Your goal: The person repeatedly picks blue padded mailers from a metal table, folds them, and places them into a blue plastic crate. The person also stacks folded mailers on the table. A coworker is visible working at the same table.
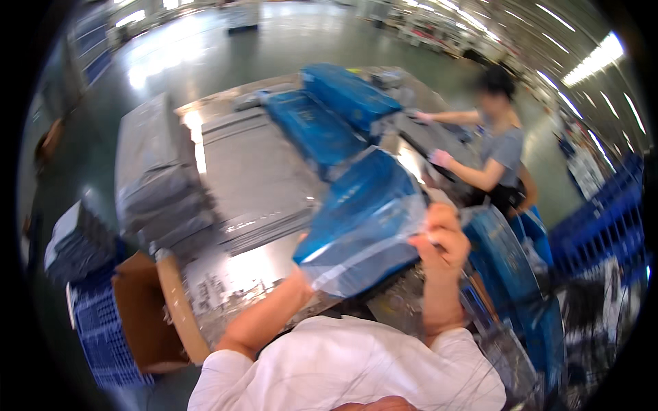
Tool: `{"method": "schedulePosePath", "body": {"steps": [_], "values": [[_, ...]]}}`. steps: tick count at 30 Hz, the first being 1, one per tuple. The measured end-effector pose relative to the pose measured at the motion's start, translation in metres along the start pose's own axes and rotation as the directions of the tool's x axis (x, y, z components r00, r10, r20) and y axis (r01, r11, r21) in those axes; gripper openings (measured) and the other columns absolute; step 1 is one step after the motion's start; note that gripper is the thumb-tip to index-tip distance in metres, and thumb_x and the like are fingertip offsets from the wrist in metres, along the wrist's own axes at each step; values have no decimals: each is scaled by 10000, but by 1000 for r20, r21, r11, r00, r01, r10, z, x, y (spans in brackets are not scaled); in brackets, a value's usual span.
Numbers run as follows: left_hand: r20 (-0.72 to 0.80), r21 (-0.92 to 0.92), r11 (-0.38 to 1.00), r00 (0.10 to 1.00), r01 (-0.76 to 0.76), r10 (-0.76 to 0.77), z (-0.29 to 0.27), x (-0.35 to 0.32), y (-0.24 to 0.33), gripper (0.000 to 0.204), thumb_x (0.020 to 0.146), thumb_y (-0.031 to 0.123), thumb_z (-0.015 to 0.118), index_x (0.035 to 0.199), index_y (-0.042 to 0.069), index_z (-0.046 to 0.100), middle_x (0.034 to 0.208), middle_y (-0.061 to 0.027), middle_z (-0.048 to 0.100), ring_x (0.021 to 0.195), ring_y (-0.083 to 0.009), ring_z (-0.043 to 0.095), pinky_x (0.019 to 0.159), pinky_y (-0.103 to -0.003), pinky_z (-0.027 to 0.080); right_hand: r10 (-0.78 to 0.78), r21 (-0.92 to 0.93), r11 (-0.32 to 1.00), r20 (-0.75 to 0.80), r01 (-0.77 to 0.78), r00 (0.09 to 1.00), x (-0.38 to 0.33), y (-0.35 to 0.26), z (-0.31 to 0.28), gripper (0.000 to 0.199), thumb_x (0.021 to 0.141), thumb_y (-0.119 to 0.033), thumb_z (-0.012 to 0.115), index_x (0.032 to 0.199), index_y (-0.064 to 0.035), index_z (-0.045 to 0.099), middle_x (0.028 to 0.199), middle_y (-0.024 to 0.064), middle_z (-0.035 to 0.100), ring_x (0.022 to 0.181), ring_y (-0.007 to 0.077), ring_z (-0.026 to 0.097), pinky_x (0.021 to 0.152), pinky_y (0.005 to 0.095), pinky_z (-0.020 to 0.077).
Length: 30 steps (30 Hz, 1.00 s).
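Note:
A blue plastic bag (367,205) with a clear, pale band along its near edge is held up in front of my chest. My right hand (442,240) is closed on the bag's right edge, fingers curled and pressed together. At the bag's lower left corner, my left hand (299,277) grips it, with most of its fingers hidden behind the plastic. Beneath lies a stack of flat grey sheets or bags (257,168) on a shiny metal table (257,264). Two plump blue packages (319,130) rest just beyond the bag.
A tall pile of grey packages (154,164) stands left. An open cardboard box (147,315) sits by a blue crate (103,329) at lower left. Across the table's right side, a person (500,147) handles a grey item. Blue packages (507,260) and blue crates (600,219) are right.

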State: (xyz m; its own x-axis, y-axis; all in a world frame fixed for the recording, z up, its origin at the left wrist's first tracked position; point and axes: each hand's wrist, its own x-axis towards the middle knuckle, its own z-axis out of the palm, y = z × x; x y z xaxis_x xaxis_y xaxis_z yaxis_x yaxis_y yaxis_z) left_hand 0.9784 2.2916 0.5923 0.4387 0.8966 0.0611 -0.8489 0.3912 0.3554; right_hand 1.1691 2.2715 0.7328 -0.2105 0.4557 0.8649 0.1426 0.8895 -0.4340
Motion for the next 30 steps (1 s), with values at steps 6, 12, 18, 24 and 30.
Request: {"method": "schedulePosePath", "body": {"steps": [6, 12, 18, 24, 30], "values": [[70, 242, 965, 993, -105, 90, -3, -25, -23, 334, 898, 186, 398, 1179, 20, 468, 1164, -156, 517, 1038, -275, 532, 895, -395, 449, -257, -184, 946, 71, 266, 964, 32, -58, 37, 158, 683, -223, 680, 654, -108, 576, 752, 38, 473, 675, 242, 468, 784, 462, 349], [2, 387, 806, 875, -447, 484, -11, -123, 5, 308, 893, 193, 417, 1144, 28, 485, 1135, -144, 526, 1020, -263, 533, 874, -384, 458, -852, 189, 524, 105, 831, 513, 55, -81, 83, 164, 743, -249, 606, 771, -100, 543, 855, 79, 511, 806, 274, 501, 864, 527, 353], [4, 576, 181, 225, -797, 974, 15, -328, 29, 284, 888, 201, 436, 1109, 36, 503, 1105, -131, 536, 1002, -251, 534, 853, -374, 467, -874, 690, 157, -235, 706, 425, 49, -165, 194, 174, 649, -217, 655, 787, -125, 604, 862, 49, 550, 840, 256, 526, 880, 481, 364], [447, 590, -763, -681, -264, 581, 106, -624, -4, 261, 883, 208, 455, 1075, 44, 520, 1076, -119, 546, 984, -239, 535, 832, -364, 475, -855, 919, -288, -373, 269, 359, 29, -338, 321, 385, 663, -145, 671, 1022, -56, 564, 1144, 120, 479, 1119, 314, 430, 1008, 486, 281], [-104, 826, -557, -995, -82, -7, -12, -774, -216, 278, 805, 349, 507, 841, 75, 539, 772, -101, 565, 690, -211, 577, 601, -317, 512, -974, 987, -141, -123, 83, -188, -100, -279, 366, 441, 736, -176, 643, 1120, -4, 508, 1257, 148, 415, 1176, 305, 394, 1006, 420, 309]]}}
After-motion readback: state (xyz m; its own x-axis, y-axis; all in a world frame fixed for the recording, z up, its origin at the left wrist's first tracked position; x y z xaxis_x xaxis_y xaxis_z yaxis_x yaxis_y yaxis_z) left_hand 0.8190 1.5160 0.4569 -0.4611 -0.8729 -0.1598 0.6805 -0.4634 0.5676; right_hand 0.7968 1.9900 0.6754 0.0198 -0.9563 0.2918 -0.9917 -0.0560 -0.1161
